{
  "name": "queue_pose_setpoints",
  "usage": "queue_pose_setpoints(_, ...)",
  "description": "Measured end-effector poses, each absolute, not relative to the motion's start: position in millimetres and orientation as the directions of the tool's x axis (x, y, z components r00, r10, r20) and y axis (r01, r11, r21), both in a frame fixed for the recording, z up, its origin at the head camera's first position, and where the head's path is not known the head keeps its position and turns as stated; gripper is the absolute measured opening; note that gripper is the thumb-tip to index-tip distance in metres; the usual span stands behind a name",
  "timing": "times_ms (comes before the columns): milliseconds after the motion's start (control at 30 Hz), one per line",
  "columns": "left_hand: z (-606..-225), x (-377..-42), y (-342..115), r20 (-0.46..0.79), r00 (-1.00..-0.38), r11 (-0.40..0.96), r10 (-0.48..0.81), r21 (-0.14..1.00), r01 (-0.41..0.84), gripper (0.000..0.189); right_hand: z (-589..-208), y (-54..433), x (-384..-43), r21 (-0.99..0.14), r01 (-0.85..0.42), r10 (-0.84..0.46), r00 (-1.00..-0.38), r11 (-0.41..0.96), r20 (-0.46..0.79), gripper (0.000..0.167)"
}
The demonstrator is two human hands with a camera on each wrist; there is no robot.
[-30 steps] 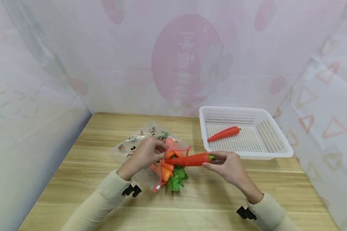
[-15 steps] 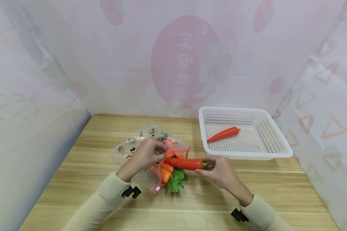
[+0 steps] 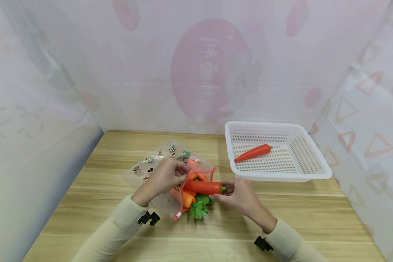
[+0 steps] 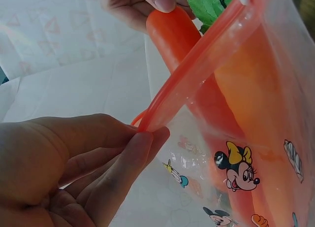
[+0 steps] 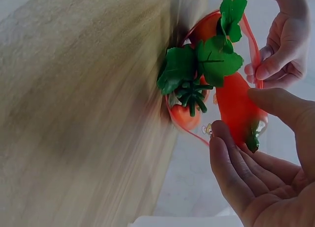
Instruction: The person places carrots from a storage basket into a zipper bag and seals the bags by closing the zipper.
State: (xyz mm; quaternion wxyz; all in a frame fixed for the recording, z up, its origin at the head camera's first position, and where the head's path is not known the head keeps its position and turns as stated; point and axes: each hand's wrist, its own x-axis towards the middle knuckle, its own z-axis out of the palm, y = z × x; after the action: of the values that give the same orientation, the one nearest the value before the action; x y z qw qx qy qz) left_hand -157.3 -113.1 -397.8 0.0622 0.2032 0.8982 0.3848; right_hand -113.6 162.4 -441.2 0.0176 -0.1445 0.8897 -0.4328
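A clear zip bag point(image 3: 141, 168) with cartoon prints and a red zip edge lies on the table, its mouth facing right. My left hand point(image 3: 165, 177) pinches the bag's red edge between thumb and fingers, as the left wrist view shows. The stem end of a red chili pepper point(image 3: 205, 187) is held by my right hand point(image 3: 240, 196), and the pepper's tip is inside the bag mouth. Orange carrots point(image 3: 189, 199) with green leaves point(image 3: 199, 209) fill the bag, the leaves sticking out of the opening. Bag film and my left fingers hide some of the contents.
A white perforated basket point(image 3: 316, 160) stands at the back right, with another red pepper point(image 3: 253, 153) lying in it. The wooden table point(image 3: 281, 207) is bounded by printed cloth walls point(image 3: 144, 91) at the back and sides.
My right hand has moved left and slightly down, sliding the chili pepper deeper into the bag mouth. My left hand stays in place on the bag's edge.
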Motion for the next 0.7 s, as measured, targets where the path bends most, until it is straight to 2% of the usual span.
queue_pose_setpoints(333,-398.5,-157.3,-112.3,0.033,-0.909,0.611,0.416,0.730,0.306,0.012,-445.8,147.4,-119.3,-0.793,-0.244,-0.269,-0.957,0.558,0.106,0.038)
queue_pose_setpoints(700,-398.2,-157.9,-111.4,0.055,-0.906,0.623,0.420,0.709,0.332,0.013,-450.2,132.5,-124.1,-0.759,-0.297,-0.302,-0.943,0.579,0.139,0.032)
